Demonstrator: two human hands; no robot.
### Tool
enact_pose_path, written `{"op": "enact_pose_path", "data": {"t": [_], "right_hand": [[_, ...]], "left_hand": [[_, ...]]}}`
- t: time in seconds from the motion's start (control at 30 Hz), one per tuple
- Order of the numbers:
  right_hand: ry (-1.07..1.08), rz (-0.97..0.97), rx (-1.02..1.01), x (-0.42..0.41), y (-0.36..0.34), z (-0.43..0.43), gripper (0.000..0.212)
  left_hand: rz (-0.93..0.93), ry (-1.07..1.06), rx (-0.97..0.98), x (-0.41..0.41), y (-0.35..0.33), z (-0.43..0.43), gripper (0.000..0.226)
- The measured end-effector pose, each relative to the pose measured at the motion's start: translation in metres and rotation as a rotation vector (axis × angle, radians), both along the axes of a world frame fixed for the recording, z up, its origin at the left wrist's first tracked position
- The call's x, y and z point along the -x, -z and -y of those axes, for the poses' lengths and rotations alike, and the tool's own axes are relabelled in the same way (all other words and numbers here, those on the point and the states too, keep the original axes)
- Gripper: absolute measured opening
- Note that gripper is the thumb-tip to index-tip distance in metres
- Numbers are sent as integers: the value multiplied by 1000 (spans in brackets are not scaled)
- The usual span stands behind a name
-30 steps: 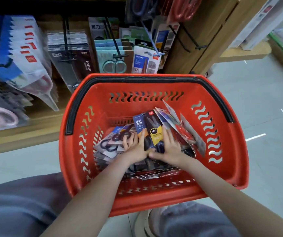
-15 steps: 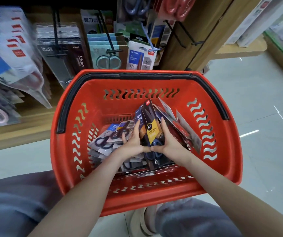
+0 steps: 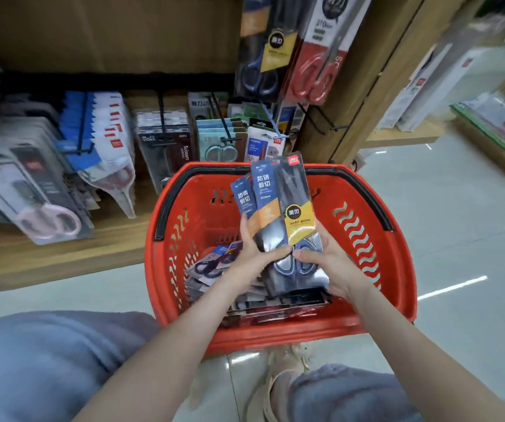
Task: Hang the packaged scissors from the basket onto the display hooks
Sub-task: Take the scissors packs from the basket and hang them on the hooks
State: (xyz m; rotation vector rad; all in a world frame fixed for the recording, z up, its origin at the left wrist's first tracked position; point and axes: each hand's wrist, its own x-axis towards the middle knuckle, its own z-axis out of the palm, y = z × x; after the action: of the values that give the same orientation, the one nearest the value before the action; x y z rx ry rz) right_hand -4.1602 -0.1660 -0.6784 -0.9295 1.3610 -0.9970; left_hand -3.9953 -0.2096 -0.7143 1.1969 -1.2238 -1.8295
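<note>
Basket: red, black handle, sits on floor in front of shelf. L hand and R hand are both over basket centre. Each grip is clamped on the lower end of a fanned stack of scissor packs, w/ thumbs on the front and fingers round the L and R edges. Stack is upright, clear of basket bottom, tops reaching past basket's far rim. Loose packs lie flat in basket bottom, left of and under hands. Hooks are beyond far rim. Hung packs are above far rim.
</note>
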Motion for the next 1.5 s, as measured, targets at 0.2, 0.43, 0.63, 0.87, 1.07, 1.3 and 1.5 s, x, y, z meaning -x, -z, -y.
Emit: {"op": "enact_pose_path", "data": {"t": [0.2,0.43,0.63,0.87,1.07,1.3,1.5], "right_hand": [[-114,-13,60,-10,-46,13,75],[22,30,227,-52,-98,41,36],[52,24,320,-70,-118,50,43],[2,-74,385,-75,-132,64,47],[34,-170,463,-65,-122,76,79],[123,-322,702,-42,-126,90,88],[125,-366,747,-26,-126,119,88]], "left_hand": [[18,-15,304,-26,-44,-1,118],[117,135,434,-56,-98,7,124],[148,-19,432,-66,-137,26,78],[120,-170,453,-58,-157,39,33],[177,-255,450,-42,-155,49,18],[101,-329,434,-5,-157,72,21],[74,-372,453,16,-160,98,13]]}}
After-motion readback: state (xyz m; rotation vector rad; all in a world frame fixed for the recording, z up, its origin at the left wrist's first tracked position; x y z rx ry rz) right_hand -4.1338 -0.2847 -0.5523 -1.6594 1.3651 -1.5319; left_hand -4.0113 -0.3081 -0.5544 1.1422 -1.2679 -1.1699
